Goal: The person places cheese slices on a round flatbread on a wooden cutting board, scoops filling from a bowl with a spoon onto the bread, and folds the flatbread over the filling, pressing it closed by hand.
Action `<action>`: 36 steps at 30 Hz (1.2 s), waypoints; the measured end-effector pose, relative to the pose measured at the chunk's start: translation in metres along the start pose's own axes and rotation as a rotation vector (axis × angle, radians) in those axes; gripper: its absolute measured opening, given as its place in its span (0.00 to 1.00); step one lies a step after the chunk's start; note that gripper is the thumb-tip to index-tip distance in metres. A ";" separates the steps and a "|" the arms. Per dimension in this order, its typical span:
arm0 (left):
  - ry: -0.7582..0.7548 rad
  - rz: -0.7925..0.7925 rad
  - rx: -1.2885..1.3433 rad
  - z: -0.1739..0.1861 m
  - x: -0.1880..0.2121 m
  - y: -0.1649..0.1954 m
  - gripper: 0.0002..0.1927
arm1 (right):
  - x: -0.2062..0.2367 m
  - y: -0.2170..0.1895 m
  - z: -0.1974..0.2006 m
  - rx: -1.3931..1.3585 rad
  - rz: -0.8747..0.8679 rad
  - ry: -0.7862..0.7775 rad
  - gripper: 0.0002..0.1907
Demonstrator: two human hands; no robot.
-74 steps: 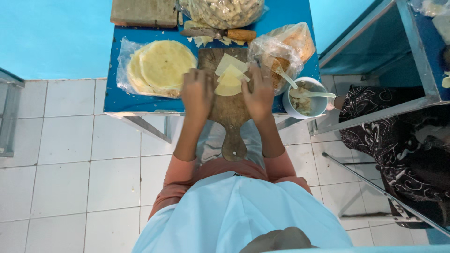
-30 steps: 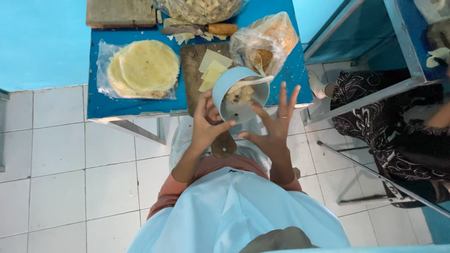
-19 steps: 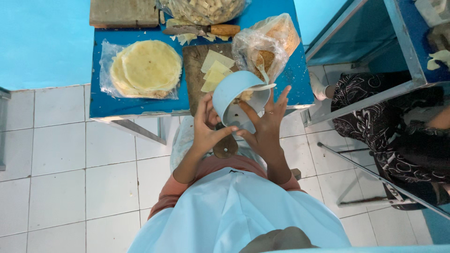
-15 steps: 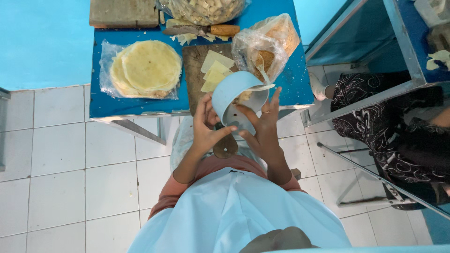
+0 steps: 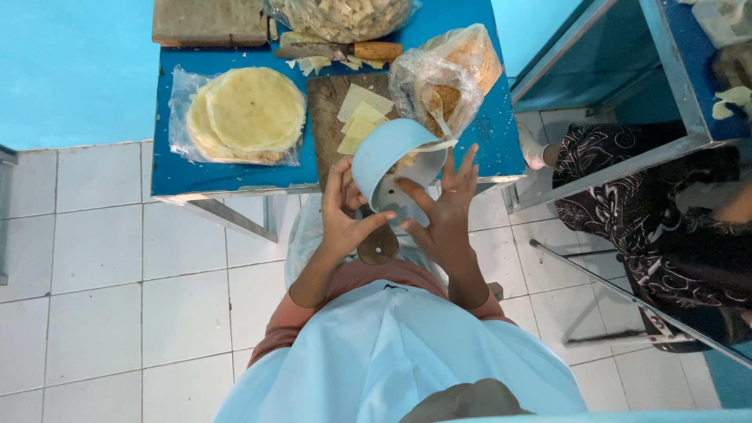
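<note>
While both hands work close to the body, a pale blue plastic bowl (image 5: 385, 157) is held tipped on its side just off the near edge of a small blue-topped table (image 5: 235, 176), its open mouth turned toward the person. The left hand (image 5: 345, 215) cups the bowl's lower rim from the left with thumb and fingers spread against it; the right hand (image 5: 445, 215) has its fingers splayed and mostly unclenched, the index finger reaching into the bowl's mouth — whether it pinches anything there cannot be told. A thin pale spoon handle (image 5: 439, 146) sticks out over the bowl's rim.

Behind the bowl, a dark wooden paddle-shaped cutting board (image 5: 329, 117) carries cut yellow wrapper pieces (image 5: 359, 117). To its left lies a stack of round pale-yellow wrappers on clear plastic (image 5: 249, 113); to its right, a clear plastic bag of brownish crumbly filling (image 5: 446, 82). A wooden-handled knife (image 5: 345, 51) rests at the far side, near a grey rectangular block (image 5: 210, 19).

Done well, this hold likely calls for a firm left-hand grip on the tilted bowl, mouth kept over the board or lap — so nothing scraped out falls to the white tiled floor (image 5: 94, 274). Another person in dark patterned clothing (image 5: 642, 211) sits to the right.
</note>
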State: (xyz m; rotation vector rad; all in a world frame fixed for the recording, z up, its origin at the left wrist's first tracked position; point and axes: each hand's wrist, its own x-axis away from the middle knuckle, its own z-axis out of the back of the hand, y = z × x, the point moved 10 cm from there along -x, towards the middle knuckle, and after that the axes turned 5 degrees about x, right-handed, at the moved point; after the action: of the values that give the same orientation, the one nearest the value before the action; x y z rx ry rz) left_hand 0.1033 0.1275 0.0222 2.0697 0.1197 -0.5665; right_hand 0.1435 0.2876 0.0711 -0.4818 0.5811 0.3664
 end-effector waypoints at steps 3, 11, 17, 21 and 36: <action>-0.002 -0.005 0.022 -0.001 0.001 0.001 0.50 | -0.004 0.001 0.010 -0.049 -0.031 0.053 0.36; 0.021 -0.035 -0.001 0.002 0.005 0.006 0.49 | -0.008 -0.005 0.002 0.149 -0.076 -0.020 0.37; 0.035 -0.030 0.002 0.008 0.006 0.008 0.50 | -0.004 -0.002 0.005 -0.042 -0.050 -0.011 0.30; 0.032 -0.001 0.011 0.008 0.007 0.008 0.51 | -0.003 -0.012 0.010 -0.050 0.013 0.052 0.32; 0.033 -0.039 0.060 0.010 0.013 0.017 0.52 | -0.003 -0.031 0.006 0.018 0.135 0.063 0.26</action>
State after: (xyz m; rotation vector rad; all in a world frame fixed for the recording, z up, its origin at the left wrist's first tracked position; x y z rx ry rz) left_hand 0.1168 0.1080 0.0253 2.1394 0.1644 -0.5658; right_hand 0.1579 0.2650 0.0877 -0.4390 0.6796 0.4753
